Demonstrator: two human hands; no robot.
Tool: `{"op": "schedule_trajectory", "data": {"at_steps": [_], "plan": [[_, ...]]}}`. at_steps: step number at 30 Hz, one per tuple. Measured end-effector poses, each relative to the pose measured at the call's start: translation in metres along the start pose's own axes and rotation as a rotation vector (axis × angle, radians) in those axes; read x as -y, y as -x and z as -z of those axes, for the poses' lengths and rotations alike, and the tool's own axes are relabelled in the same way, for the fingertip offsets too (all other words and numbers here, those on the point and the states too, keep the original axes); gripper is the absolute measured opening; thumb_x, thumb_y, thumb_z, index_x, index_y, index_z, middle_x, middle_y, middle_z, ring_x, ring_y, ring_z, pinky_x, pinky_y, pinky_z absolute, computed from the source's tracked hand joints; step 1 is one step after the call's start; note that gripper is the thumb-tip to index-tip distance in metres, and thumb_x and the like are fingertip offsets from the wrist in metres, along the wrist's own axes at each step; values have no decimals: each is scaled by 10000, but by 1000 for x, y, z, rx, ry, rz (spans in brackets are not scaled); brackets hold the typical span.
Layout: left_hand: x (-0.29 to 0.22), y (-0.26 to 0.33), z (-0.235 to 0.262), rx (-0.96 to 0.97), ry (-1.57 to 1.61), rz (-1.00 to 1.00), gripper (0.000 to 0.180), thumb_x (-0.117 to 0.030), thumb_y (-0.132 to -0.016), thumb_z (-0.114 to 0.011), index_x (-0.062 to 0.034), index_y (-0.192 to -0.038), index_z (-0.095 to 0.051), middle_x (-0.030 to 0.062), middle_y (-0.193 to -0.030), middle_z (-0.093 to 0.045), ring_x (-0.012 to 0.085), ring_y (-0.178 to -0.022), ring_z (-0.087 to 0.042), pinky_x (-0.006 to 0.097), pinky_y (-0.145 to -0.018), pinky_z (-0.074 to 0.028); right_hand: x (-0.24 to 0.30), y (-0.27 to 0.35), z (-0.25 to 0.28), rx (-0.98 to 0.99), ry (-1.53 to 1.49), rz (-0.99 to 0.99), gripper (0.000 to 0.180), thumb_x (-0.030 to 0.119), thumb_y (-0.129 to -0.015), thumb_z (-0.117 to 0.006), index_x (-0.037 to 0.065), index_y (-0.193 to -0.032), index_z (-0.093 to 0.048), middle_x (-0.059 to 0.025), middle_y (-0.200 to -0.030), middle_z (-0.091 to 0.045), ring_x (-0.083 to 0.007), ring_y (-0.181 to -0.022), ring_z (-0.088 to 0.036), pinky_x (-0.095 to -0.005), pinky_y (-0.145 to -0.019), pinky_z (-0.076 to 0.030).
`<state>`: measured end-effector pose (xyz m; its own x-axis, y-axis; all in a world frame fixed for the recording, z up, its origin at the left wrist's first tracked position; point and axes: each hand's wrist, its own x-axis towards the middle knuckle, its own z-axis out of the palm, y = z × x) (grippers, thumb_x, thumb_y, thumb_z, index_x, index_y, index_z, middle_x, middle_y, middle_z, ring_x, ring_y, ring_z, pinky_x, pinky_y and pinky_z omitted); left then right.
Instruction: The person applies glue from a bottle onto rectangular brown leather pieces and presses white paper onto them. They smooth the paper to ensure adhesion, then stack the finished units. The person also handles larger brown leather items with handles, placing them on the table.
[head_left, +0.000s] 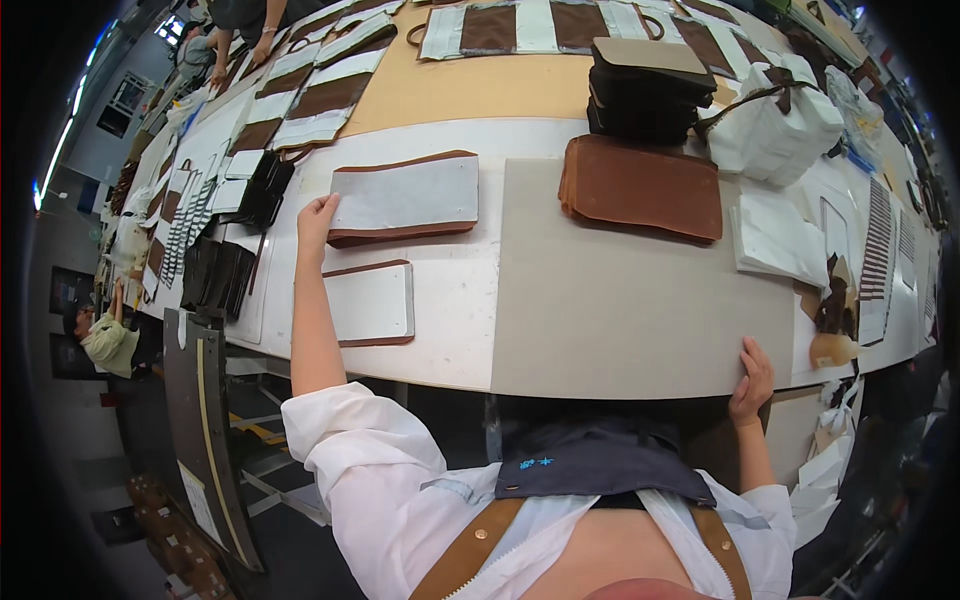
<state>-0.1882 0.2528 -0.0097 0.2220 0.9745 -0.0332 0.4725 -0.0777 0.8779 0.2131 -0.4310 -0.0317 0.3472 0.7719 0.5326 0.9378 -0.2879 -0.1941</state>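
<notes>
Far L, approx 9 o'clock: a seated person in a pale green top (108, 340) below the bench edge, hands not clear. Moving R along the long white worktable (455, 300): rows of dark brown/black pieces (215, 272) at the table's L edge, w/ striped strips beside them. Left hand (318, 218), arm extended toward 11 o'clock, fingers spread flat and touching the L end of a stack of grey-faced, brown-edged panels (405, 197); not clamped, just pressing at the edge. Directly below that stack, toward 6 o'clock, a second smaller white panel w/ brown border (370, 303) lies flat, apart from the hand. Centre: large grey board (610, 290) lies flat on the table, near edge overhanging toward the operator. At its 12 o'clock, a stack of brown leather pieces (642, 187) rests partly on the board; behind that a pile of dark folded items w/ a tan top (648, 85). Right hand (752, 380), approx 4 o'clock, curled over the board's near R edge, fingers on top; thumb not visible, so full grip cannot be confirmed. Hands well apart. Further R: white bag w/ brown strap (780, 125), white sheets (780, 240). Top L, 11 o'clock: another person's arms (265, 35) on the table.
</notes>
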Motion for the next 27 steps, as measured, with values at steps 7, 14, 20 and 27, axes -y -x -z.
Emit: {"op": "schedule_trajectory", "data": {"at_steps": [7,14,20,27], "plan": [[10,-11,22,29,-108,38,393,-297,-935,-691,55,-1110,-695,60,-947,-706,108,-861,-626,241,-788,-480,4,-7,-2,24,24,-16,388,186,-988,-339,-5,-1242,-562,-213,-1344,-605,-406,-1250,-570,-477,-1056,-425],[13,-15,15,-77,-530,-149,382,-303,-935,-697,22,-1133,-663,61,-949,-678,137,-830,-613,273,-764,-495,4,-6,-1,27,49,-30,416,201,-985,-327,-18,-1241,-571,-218,-1341,-604,-417,-1255,-563,-476,-1066,-420],[42,-33,32,82,-226,-38,376,-261,-975,-624,12,-1232,-606,122,-1080,-648,222,-968,-626,336,-865,-500,-1,-7,-3,10,56,-27,418,212,-989,-325,-18,-1231,-576,-214,-1341,-604,-410,-1256,-563,-463,-1065,-421],[27,-29,-10,94,-571,-698,639,-459,-1067,-370,15,-1496,-373,253,-1557,-339,377,-1474,-267,441,-1204,-198,3,-2,-2,-23,81,-50,422,213,-985,-320,-21,-1212,-588,-200,-1339,-610,-396,-1266,-560,-457,-1067,-419]]}}
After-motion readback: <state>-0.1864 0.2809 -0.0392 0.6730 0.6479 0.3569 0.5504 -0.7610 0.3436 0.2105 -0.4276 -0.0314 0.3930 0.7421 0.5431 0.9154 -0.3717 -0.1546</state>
